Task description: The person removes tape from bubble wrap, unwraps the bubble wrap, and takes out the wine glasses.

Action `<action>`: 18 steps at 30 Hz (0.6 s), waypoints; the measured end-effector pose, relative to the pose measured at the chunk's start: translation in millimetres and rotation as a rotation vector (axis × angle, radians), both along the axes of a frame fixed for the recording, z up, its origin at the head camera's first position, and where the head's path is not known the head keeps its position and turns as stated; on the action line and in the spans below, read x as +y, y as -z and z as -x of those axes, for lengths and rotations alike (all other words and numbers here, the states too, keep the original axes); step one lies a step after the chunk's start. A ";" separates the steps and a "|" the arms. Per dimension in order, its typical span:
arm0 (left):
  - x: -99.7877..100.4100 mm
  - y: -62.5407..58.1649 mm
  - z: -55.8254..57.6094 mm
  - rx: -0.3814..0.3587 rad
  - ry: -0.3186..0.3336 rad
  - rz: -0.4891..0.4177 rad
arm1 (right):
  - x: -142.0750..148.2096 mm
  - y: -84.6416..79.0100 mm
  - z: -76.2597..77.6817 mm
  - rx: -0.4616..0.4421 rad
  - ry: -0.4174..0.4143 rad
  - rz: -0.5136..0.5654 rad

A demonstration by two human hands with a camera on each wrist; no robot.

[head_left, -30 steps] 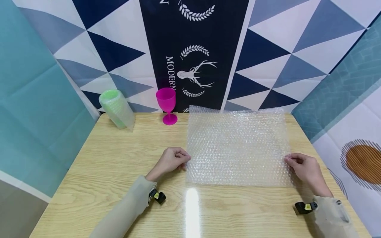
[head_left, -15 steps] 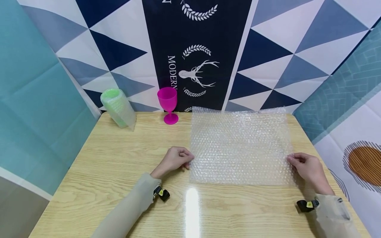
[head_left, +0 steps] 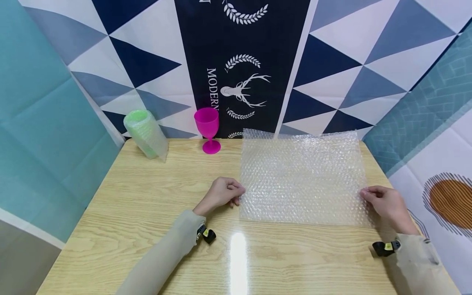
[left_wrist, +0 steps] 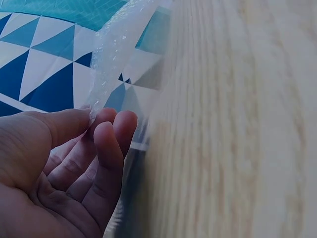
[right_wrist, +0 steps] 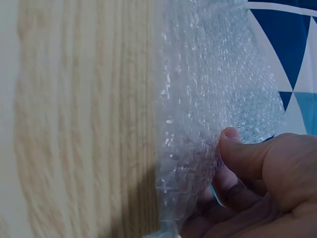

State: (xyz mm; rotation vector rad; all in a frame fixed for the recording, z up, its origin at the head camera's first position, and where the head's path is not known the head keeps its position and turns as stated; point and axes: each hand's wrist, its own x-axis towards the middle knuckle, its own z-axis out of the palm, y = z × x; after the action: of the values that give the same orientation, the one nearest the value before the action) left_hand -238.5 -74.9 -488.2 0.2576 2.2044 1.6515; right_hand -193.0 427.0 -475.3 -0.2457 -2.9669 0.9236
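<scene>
Bubble wrap point(head_left: 302, 180), two edges held
Your left hand point(head_left: 222, 191) and right hand point(head_left: 386, 203) pinch opposite sides; beyond the left grip stands a pink goblet point(head_left: 207, 122).

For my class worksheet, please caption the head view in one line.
Left fingers and right fingers pinch opposite edges of bubble wrap; a pink goblet stands on the table.

On the black panel point(head_left: 254, 45) of the wall cloth, the white word "MODERN" point(head_left: 212, 89) can be read, printed sideways, running downward. Above it, another white letter, seemingly N point(head_left: 204, 1), is cut by the upper edge.
</scene>
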 end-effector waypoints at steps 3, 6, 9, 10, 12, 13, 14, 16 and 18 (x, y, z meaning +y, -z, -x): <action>2.1 3.8 5.3 0.001 0.005 0.022 | 3.0 1.4 2.5 -0.030 0.001 0.017; 4.6 6.7 7.6 0.019 0.013 0.060 | 5.6 -1.4 2.7 -0.056 0.012 0.022; 7.0 7.2 9.4 0.041 0.025 0.089 | 7.1 -3.6 2.3 -0.073 0.029 0.033; 7.8 7.3 9.9 0.041 0.026 0.089 | 7.3 -4.0 2.2 -0.076 0.033 0.035; 9.2 6.6 10.7 0.038 0.027 0.086 | 7.6 -4.3 2.3 -0.081 0.037 0.035; 9.9 6.6 11.2 0.037 0.027 0.086 | 8.0 -4.2 2.4 -0.085 0.039 0.037; 10.6 6.5 11.8 0.036 0.027 0.085 | 8.6 -4.1 2.6 -0.088 0.041 0.036; 12.4 6.0 12.8 0.038 0.028 0.077 | 10.2 -3.8 3.2 -0.093 0.049 0.042; 14.5 5.6 13.9 0.042 0.029 0.076 | 12.5 -3.8 3.9 -0.101 0.064 0.051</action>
State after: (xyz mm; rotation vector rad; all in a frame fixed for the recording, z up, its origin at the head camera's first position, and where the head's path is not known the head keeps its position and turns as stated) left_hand -252.4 -60.4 -493.8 0.3055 2.2778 1.5573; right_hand -196.9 439.5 -471.5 -0.3971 -3.0085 1.0101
